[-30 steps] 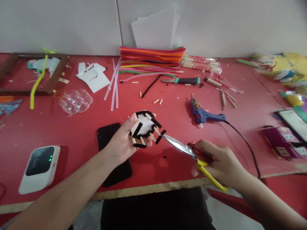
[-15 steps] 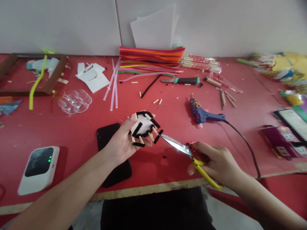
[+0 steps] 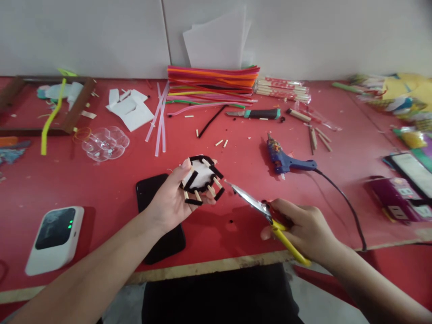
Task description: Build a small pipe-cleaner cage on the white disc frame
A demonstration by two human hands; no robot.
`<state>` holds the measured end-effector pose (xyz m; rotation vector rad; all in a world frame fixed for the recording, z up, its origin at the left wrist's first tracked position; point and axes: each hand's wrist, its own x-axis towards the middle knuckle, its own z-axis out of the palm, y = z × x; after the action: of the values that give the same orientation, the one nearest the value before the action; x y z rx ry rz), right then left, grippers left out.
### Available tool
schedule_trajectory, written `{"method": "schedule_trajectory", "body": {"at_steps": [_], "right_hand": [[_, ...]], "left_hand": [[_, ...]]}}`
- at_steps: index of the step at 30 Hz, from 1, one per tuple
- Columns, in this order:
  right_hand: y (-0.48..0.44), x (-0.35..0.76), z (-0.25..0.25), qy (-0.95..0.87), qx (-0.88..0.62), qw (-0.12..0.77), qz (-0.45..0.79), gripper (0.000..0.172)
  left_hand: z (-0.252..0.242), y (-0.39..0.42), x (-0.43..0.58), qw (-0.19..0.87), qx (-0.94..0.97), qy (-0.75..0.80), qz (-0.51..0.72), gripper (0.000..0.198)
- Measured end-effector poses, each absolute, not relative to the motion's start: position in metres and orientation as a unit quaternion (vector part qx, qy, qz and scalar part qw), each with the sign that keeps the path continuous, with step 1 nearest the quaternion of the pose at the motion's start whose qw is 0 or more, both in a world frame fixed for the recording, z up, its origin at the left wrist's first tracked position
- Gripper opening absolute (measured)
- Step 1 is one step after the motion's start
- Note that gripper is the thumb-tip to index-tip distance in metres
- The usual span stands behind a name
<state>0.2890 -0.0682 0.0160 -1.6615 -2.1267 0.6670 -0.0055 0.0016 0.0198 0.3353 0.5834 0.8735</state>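
Note:
My left hand [image 3: 170, 195] grips a small craft piece [image 3: 201, 174] by its edge, thumb on top and fingers beneath. It has a white base rimmed with black pipe cleaner; short wooden sticks stand out from it, joined by black pipe-cleaner strips. In my right hand [image 3: 307, 227] are yellow-handled scissors [image 3: 251, 202], my fingers in the loops. Their blades look closed, and the tip points at the craft piece's right side, a small gap away. A tiny dark scrap [image 3: 235, 192] shows beside the blades near the tip.
A blue glue gun [image 3: 286, 162] with a cord lies at right. Behind are a utility knife [image 3: 258, 113] and bundled pipe cleaners [image 3: 212, 83]. A black phone [image 3: 151, 193] lies under my left forearm, a white device [image 3: 56, 238] farther left. The table's front edge [image 3: 209, 267] runs near me.
The scissors have come slightly away from the craft piece. The black strip's end that stuck out at its right side is now shorter, and a dark scrap appears beside the blades.

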Motion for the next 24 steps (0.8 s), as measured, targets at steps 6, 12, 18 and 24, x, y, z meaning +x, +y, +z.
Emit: {"method": "schedule_trajectory", "body": {"at_steps": [6, 12, 18, 24], "right_hand": [[-0.064, 0.294, 0.019, -0.682, -0.659, 0.163, 0.272, 0.067], [-0.063, 0.299, 0.023, -0.656, -0.688, 0.140, 0.276, 0.061], [-0.069, 0.297, 0.025, -0.664, -0.654, 0.145, 0.333, 0.058], [-0.070, 0.281, 0.034, -0.672, -0.615, 0.133, 0.391, 0.058]], "left_hand": [[0.033, 0.006, -0.006, 0.860, 0.095, 0.277, 0.417, 0.056], [0.036, 0.007, -0.009, 0.849, 0.052, 0.291, 0.439, 0.072], [0.025, 0.006, -0.011, 0.893, 0.096, 0.214, 0.385, 0.055], [0.024, 0.002, -0.009, 0.910, 0.167, 0.134, 0.355, 0.046]]}}
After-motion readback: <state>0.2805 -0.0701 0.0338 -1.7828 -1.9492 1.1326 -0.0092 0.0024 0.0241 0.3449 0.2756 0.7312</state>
